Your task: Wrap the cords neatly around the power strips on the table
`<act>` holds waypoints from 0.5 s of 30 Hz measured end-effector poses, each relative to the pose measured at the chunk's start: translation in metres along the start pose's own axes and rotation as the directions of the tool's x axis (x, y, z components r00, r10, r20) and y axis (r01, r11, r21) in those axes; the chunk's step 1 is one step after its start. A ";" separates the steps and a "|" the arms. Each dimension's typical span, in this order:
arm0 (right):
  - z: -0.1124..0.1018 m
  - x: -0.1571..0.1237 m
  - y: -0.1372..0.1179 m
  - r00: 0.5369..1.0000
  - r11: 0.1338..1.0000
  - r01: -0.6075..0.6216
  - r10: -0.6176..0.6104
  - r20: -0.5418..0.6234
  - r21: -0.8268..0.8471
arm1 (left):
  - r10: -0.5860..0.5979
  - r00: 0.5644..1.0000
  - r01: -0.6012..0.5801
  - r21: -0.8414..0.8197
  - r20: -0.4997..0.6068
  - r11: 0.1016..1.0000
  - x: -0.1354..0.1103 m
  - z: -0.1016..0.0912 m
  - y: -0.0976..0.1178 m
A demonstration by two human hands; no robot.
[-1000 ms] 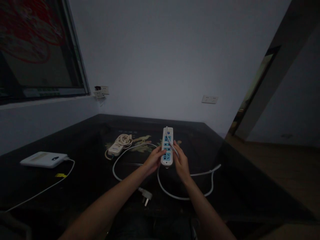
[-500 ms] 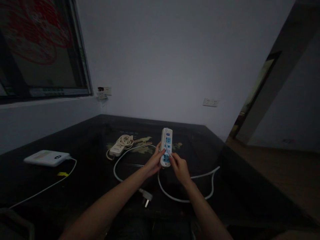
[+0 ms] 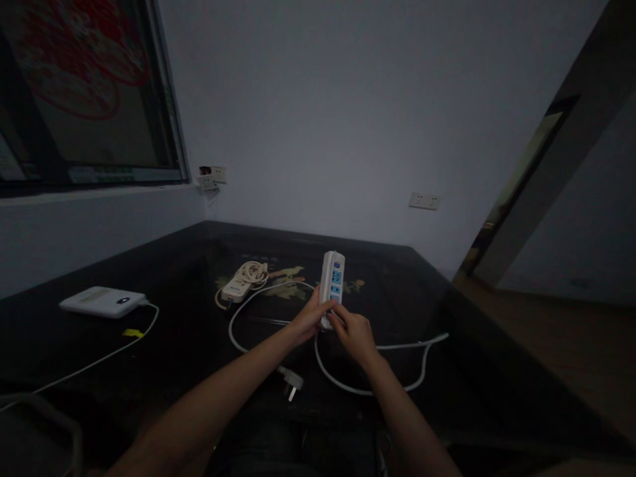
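Note:
A white power strip (image 3: 326,277) with blue socket faces is held up over the dark table, its far end tilted upward. My left hand (image 3: 311,315) is closed around its near part from the left, thumb lying across the front. Against the strip's lower sockets, my right hand (image 3: 355,331) has thumb and fingers pinched together; what sits between them is hidden. The strip's white cable (image 3: 342,386) loops over the table below and to the right. Its plug (image 3: 292,379) lies near the front, prongs toward me.
Another power strip (image 3: 237,289), its cord coiled, lies left on the black table (image 3: 189,265). Farther left is a white box-like device (image 3: 104,301) with a thin cable, beside a yellow scrap (image 3: 133,332). Wall sockets (image 3: 424,201) sit behind, and a window (image 3: 99,99) is at left.
My right fingers have closed in on the strip's lower sockets, and my left thumb has moved across it. The thin pale line running across the strip's face no longer shows there. The view has shifted slightly.

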State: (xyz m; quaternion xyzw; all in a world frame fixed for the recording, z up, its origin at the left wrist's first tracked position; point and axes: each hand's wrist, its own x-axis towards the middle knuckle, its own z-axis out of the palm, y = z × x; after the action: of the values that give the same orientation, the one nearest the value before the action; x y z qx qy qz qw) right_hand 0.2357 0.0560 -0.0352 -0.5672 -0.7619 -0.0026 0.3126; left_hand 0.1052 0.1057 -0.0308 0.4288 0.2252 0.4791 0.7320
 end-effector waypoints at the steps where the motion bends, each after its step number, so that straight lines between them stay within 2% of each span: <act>1: 0.000 0.000 0.000 1.000 1.000 -0.001 0.001 0.004 0.017 | 0.004 1.000 -0.004 0.011 -0.007 1.000 0.000 0.000 0.000; 5: -0.002 0.003 0.004 0.999 0.983 -0.032 0.028 0.028 0.181 | -0.005 0.999 0.006 0.011 -0.052 1.000 0.005 -0.004 0.001; 10: -0.003 0.009 0.015 0.993 0.891 -0.094 0.053 0.103 0.445 | -0.012 0.997 0.013 0.016 -0.071 1.000 0.010 -0.011 0.008; 15: -0.002 0.010 0.020 0.987 0.804 -0.083 -0.014 0.158 0.589 | 0.012 0.997 -0.011 0.008 -0.076 1.000 0.012 -0.013 0.011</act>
State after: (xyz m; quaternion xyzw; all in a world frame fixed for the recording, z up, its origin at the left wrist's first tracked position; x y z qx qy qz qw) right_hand 0.2522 0.0710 -0.0354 -0.4531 -0.7359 0.2854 0.4144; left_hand 0.0947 0.1238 -0.0272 0.4142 0.2522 0.4984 0.7186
